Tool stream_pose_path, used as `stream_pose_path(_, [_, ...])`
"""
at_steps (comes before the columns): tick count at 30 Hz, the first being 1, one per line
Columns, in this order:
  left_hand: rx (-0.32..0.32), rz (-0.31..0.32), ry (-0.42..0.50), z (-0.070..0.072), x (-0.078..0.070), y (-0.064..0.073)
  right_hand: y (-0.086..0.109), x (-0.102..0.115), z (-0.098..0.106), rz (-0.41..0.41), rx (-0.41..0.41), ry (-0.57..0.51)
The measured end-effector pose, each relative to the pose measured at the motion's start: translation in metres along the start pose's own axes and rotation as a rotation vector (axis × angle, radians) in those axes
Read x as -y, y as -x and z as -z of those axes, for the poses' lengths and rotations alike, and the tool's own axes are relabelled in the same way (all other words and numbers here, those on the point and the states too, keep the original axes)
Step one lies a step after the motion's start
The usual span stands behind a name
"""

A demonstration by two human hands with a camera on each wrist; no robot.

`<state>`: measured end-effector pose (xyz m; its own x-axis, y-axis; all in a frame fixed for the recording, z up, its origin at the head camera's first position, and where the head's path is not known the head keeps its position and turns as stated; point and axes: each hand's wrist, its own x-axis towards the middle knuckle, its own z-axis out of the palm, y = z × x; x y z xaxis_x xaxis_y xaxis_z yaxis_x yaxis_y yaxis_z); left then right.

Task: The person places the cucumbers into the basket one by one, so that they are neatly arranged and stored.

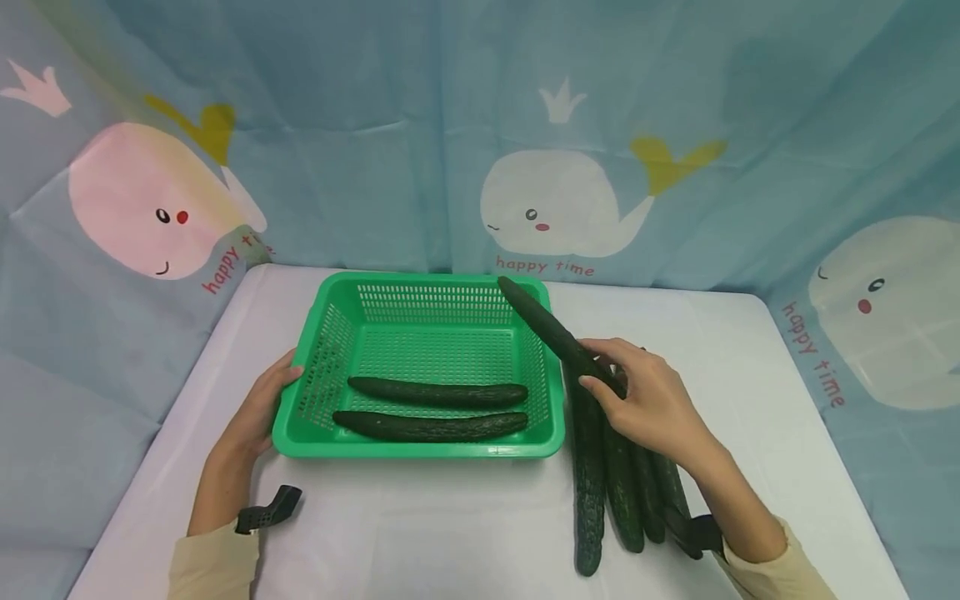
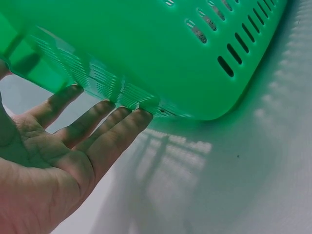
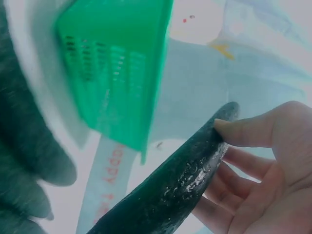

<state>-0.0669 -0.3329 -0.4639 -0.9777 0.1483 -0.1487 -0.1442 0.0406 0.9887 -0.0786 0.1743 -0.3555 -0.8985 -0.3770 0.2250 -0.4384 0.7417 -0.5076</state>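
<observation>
The right hand (image 1: 652, 400) pinches a cucumber (image 1: 546, 327) between thumb and fingers near one end; the head view hides that end behind the hand, while the right wrist view shows it but crops the other. The cucumber slants up, its far part above the right rim of the basket (image 1: 420, 451). The left hand (image 1: 255, 412) has its fingers straight and slightly apart, tips touching the basket's left side; its thumb is mostly cut off in the left wrist view. Inside lie a front cucumber (image 1: 431, 427) and a rear cucumber (image 1: 438, 393). Right of the basket, at least four loose cucumbers (image 1: 588, 500) lie on the table (image 1: 420, 525), upper ends partly covered by the right hand.
</observation>
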Motion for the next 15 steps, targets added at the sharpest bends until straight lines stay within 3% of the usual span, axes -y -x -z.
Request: stream_pose_path(15, [0.029, -0.013, 0.017, 0.001, -0.002, 0.001, -0.041, 0.040, -0.011, 0.131, 0.150, -0.013])
